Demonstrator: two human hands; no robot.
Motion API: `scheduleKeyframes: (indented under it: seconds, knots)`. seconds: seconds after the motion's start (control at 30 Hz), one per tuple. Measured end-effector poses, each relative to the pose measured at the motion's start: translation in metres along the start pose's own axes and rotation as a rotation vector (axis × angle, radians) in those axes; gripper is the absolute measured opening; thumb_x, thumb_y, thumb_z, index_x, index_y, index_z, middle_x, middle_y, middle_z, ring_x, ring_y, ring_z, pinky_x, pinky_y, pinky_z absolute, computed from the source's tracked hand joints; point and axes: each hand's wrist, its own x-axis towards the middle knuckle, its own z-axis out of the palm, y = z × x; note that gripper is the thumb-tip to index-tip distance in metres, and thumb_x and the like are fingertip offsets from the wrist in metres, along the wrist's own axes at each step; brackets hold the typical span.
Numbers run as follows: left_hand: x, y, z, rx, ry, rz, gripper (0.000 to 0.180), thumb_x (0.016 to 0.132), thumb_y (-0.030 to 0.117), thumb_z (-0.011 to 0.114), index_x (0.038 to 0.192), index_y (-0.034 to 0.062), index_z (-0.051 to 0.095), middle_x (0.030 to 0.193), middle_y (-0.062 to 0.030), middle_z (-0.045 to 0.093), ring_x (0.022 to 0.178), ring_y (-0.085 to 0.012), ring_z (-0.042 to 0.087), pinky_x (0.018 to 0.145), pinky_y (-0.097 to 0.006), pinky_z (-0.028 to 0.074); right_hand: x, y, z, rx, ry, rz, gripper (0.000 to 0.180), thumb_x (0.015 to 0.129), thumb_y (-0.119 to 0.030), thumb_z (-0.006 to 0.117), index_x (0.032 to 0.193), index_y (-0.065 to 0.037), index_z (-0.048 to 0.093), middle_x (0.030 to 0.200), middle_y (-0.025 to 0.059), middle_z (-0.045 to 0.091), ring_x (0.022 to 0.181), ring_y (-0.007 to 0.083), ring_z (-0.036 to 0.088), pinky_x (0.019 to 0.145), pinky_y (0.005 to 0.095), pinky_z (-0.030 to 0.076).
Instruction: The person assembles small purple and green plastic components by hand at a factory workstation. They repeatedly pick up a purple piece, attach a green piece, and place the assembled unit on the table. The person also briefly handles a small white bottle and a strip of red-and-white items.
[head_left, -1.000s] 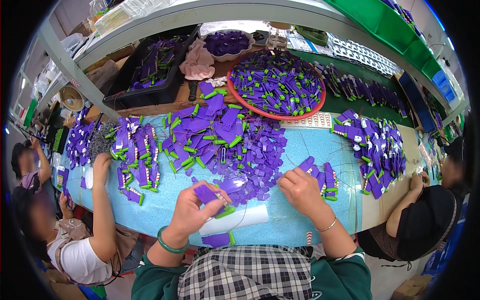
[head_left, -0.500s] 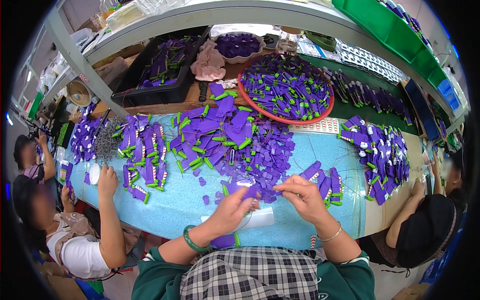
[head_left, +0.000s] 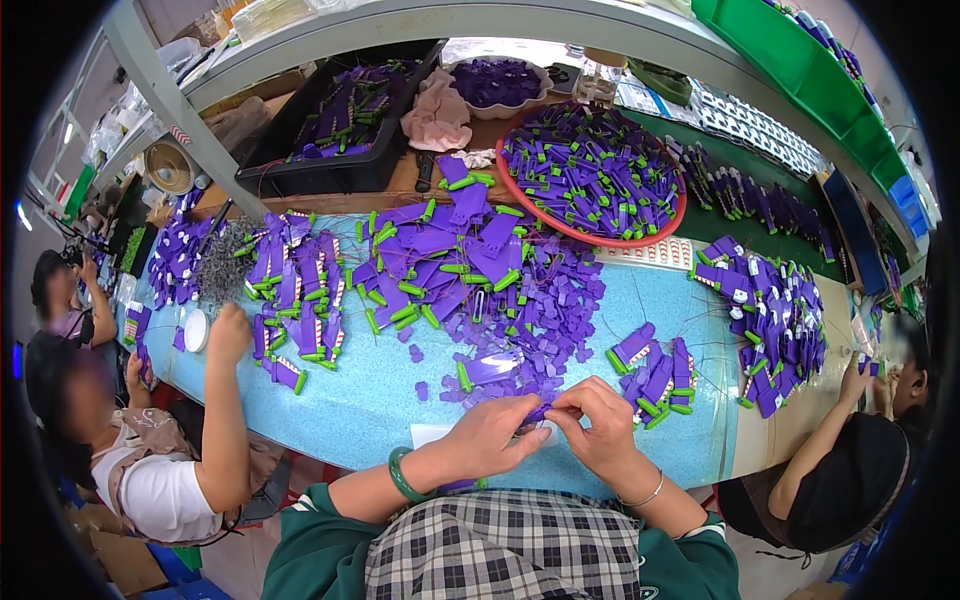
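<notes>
Above the table's front edge my left hand (head_left: pixel 490 437) and right hand (head_left: pixel 600 425) meet at the fingertips. The left fingers pinch a small purple piece (head_left: pixel 537 413), mostly covered by the fingers. My right thumb and forefinger are closed against its right side; whatever they grip is hidden. Just beyond the hands lies a shiny purple strip with a green end (head_left: pixel 490 369). Behind it spreads a heap of small flat purple tabs (head_left: pixel 570 300), and farther left a pile of purple pieces with green ends (head_left: pixel 425 270). A white sheet (head_left: pixel 428 434) shows partly beside my left hand.
A red basin (head_left: pixel 612 242) full of purple and green pieces stands at the back, near a scalloped white bowl (head_left: pixel 545 82) and a black tray (head_left: pixel 300 183). More pieces (head_left: pixel 655 375) lie to the right. Co-workers sit on both sides. A shelf (head_left: pixel 400 22) crosses above.
My hands, apart before, have come together, nearer to me. The left has moved right and lower, and a small purple piece now shows between the fingertips. The view has shifted slightly.
</notes>
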Motion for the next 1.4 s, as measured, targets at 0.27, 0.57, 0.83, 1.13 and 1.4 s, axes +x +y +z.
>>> scheduleKeyframes:
  seconds: [0.27,0.57,0.83,1.13,1.4]
  knots:
    - [-0.001,-0.005,0.006,0.041,-0.051,0.004,0.022,0.087,0.02,0.054,0.095,-0.0007,0.056,0.077,-0.0193,0.061,0.072,-0.0384,0.059,0.062,-0.047,0.045,-0.007,0.003,0.006,0.237,-0.152,0.252,0.013,0.077,-0.005,0.071,0.082,-0.001,0.06,0.071,0.0072,0.055,0.06,0.0157,0.056,0.052,0.0274,0.045]
    - [-0.003,0.002,0.009,-0.567,0.022,-0.336,0.028,0.099,0.023,0.042,0.091,0.0024,0.06,0.081,-0.0017,0.059,0.073,-0.0102,0.056,0.068,-0.027,0.046,-0.013,0.019,0.023,0.918,-0.001,0.604,0.028,0.082,-0.007,0.068,0.107,-0.002,0.054,0.083,0.0018,0.056,0.074,0.0101,0.056,0.067,0.0257,0.047]
    - [0.005,-0.012,-0.007,-0.653,0.304,-0.3,0.029,0.1,0.027,0.045,0.107,0.0014,0.058,0.094,-0.0018,0.059,0.08,-0.0084,0.055,0.074,-0.025,0.046,-0.009,0.033,0.003,1.153,-0.165,0.595,0.05,0.083,-0.012,0.065,0.127,-0.005,0.043,0.091,0.0046,0.059,0.084,0.0135,0.056,0.071,0.0272,0.046]
    - [0.019,-0.002,0.005,-0.139,0.136,0.047,0.021,0.086,0.009,0.06,0.105,-0.0004,0.062,0.096,-0.0113,0.059,0.089,-0.0233,0.059,0.079,-0.033,0.047,-0.04,0.023,0.013,0.942,-0.068,0.658,0.05,0.082,0.0,0.065,0.128,-0.003,0.045,0.1,0.0034,0.059,0.092,0.0102,0.056,0.081,0.025,0.045]
    - [0.025,-0.032,-0.041,0.609,0.222,-0.058,0.039,0.069,0.012,0.075,0.103,0.0012,0.058,0.089,-0.0139,0.059,0.081,-0.0324,0.056,0.071,-0.041,0.046,-0.036,0.061,-0.082,-0.305,0.107,0.483,0.032,0.078,0.0,0.066,0.109,0.0,0.058,0.087,0.0096,0.061,0.077,0.0225,0.06,0.068,0.034,0.049]
